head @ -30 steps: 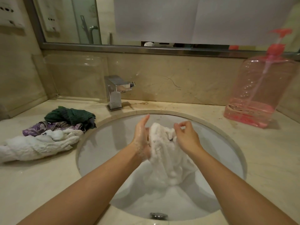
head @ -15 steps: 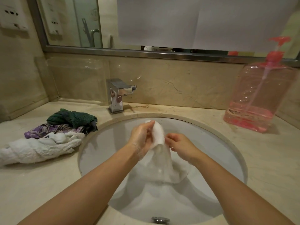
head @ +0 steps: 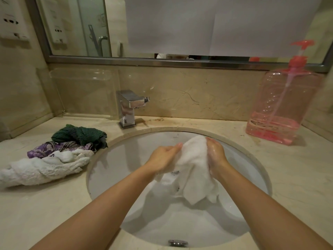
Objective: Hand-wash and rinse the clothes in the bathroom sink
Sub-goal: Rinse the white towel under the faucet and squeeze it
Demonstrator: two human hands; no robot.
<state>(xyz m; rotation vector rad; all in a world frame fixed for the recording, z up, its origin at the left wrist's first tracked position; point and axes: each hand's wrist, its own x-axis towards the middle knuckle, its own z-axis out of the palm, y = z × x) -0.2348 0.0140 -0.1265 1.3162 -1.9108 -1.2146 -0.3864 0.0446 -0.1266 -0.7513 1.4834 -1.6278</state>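
Both hands, left (head: 163,157) and right (head: 216,156), grip the white cloth (head: 194,168), hanging lengthwise into the sink (head: 111,170).

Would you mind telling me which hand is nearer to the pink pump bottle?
Right. The right hand grips the white cloth on the side toward the pink pump bottle; the left hand holds the cloth's far side, nearer the faucet.

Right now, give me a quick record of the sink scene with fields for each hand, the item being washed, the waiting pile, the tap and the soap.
left hand: grips white terry cloth
right hand: grips same cloth, soapy
cloth: held over round white sink
pile: twisted white towel, purple patterned garment, dark green knit, on counter left of sink
chrome tap: no water running
pink pump bottle: counter right, nearly empty
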